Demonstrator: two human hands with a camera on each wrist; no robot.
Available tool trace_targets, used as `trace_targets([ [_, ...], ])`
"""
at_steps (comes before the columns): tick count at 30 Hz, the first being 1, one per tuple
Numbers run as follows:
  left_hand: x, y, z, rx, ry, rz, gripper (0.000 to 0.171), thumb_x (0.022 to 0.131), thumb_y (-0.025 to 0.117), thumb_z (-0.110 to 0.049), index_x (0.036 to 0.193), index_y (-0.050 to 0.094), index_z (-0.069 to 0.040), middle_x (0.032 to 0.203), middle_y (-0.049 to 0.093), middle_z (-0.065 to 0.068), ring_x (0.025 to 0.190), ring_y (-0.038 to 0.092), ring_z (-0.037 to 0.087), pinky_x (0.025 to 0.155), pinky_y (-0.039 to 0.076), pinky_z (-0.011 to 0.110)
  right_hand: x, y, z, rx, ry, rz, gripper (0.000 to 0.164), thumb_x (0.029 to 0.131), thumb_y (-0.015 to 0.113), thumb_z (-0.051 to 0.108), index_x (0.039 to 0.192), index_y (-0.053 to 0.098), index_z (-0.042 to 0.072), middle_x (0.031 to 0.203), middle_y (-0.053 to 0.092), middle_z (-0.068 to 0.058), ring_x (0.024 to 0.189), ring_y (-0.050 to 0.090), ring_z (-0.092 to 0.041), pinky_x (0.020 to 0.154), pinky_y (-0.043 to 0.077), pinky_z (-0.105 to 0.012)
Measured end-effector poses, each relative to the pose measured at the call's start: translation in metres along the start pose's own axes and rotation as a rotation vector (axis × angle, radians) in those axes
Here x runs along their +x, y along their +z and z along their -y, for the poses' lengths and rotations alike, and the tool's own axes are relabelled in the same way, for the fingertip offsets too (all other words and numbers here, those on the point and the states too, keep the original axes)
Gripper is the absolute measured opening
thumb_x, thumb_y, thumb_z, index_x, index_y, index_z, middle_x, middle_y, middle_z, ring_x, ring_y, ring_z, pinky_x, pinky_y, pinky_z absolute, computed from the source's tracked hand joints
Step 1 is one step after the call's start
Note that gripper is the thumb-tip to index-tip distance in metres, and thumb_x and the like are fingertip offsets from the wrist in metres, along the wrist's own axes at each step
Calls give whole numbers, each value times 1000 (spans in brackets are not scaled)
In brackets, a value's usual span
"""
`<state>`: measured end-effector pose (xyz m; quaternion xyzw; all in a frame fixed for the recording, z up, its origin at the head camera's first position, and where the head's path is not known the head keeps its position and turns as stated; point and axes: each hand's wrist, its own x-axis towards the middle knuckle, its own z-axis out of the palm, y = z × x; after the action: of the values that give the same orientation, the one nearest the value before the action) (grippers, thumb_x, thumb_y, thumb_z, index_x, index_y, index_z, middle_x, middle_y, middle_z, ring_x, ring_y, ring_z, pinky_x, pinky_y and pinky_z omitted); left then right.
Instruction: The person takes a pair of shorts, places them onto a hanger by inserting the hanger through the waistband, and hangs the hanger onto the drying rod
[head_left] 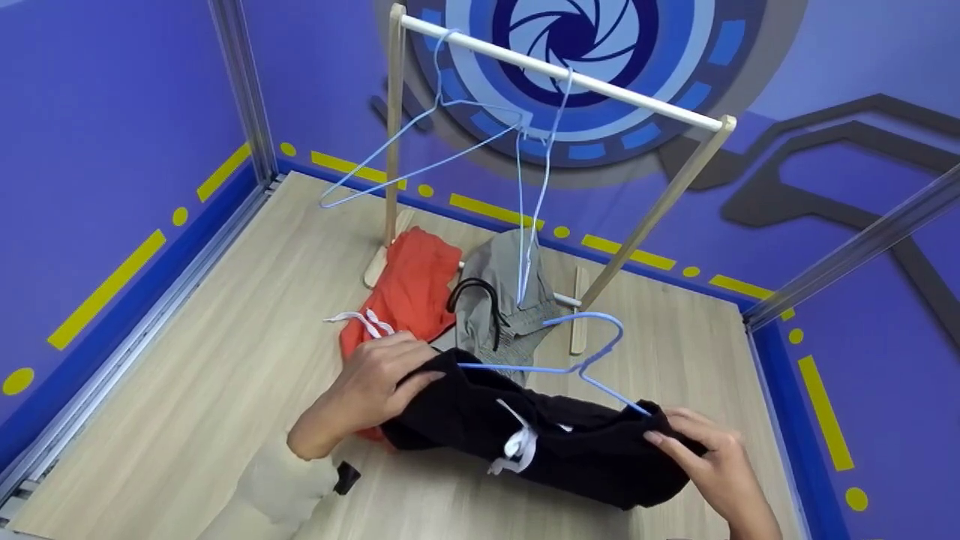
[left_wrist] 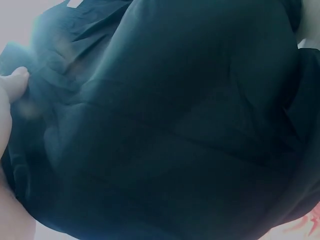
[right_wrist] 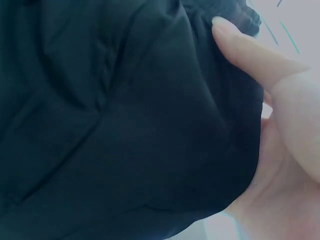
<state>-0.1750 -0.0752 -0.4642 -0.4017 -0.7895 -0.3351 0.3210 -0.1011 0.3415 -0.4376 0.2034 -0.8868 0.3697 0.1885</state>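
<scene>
Black shorts point(head_left: 592, 450) with a white drawstring point(head_left: 519, 444) hang between both hands, and their dark cloth fills most of both wrist views. A blue hanger point(head_left: 581, 367) has its shoulders inside the waistband, with its hook standing above it. My left hand point(head_left: 375, 382) grips the waistband's left end, thumb on the near side. At the opposite end, my right hand point(head_left: 709, 450) pinches the waistband by the hanger's right tip, its thumb point(right_wrist: 242, 47) pressed on the gathered elastic. The hanger's lower part is hidden within the cloth.
Behind the shorts stands a wooden rack point(head_left: 652, 217) with a white rail point(head_left: 510, 56). Two blue hangers, one at left point(head_left: 420, 120) and one mid-rail point(head_left: 547, 172), hang bare. Orange shorts point(head_left: 412, 277), a grey garment point(head_left: 487, 262) and a black hook point(head_left: 476, 283) lie below.
</scene>
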Motion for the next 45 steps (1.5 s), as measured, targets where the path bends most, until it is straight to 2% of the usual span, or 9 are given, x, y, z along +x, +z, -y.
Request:
trace_targets([
  [4,-1,2,1,-13,-4,12,6,83,65,-20,85,64,-15,77,61,-7,71,52,8,60,41,21,-2,-2,8,55,28,43,33,67,68,-16,89,72,8,87,70,0,83,65,-3,75,45,-8],
  [9,-3,7,3,-16,-20,36,7,83,65,-20,82,62,-14,73,58,-7,68,50,8,59,39,21,2,-4,20,170,-59,84,31,69,62,-22,84,70,4,80,69,-3,74,64,-7,69,47,-13],
  [12,-4,9,2,-10,-60,86,10,85,63,-22,81,61,-13,73,58,-5,68,51,9,61,41,22,2,-4,21,189,-84,77,29,70,60,-23,83,69,2,77,67,-6,71,63,-9,67,47,-14],
  [19,-5,13,2,50,-155,176,13,87,61,-27,93,63,-16,86,63,-5,81,60,10,71,49,26,-7,-2,2,107,-43,19,28,72,62,-19,79,68,8,71,64,-1,63,58,-8,61,43,-16],
  [26,-8,15,6,-21,-214,180,25,89,58,-20,114,60,-16,102,62,-6,92,59,7,78,49,26,-7,-11,17,23,27,-38,24,73,63,-16,77,68,7,70,63,-3,64,58,-7,63,43,-13],
  [30,-10,15,8,-31,-241,175,32,89,58,-19,121,56,-19,112,59,-6,99,58,6,83,49,26,-14,-17,3,-15,75,-46,23,75,63,-14,78,69,7,71,64,-3,65,59,-6,63,43,-12],
  [34,-12,12,8,-25,-276,215,40,89,58,-22,128,51,-18,125,54,-3,111,54,10,89,47,31,-19,-22,-12,-59,104,-58,23,75,65,-11,76,68,12,69,63,2,62,55,-4,60,41,-13],
  [40,-14,10,6,-25,-322,291,43,90,55,-27,132,47,-19,134,47,-1,114,51,11,91,46,31,-21,-27,-21,-191,189,-117,27,77,69,1,62,56,20,58,49,7,51,41,-1,52,32,-15],
  [45,-14,12,6,-31,-312,290,41,90,57,-25,129,49,-17,132,48,0,112,52,11,91,46,31,-20,-27,-22,-262,275,-162,21,78,70,6,65,60,19,61,56,6,53,45,0,54,35,-12],
])
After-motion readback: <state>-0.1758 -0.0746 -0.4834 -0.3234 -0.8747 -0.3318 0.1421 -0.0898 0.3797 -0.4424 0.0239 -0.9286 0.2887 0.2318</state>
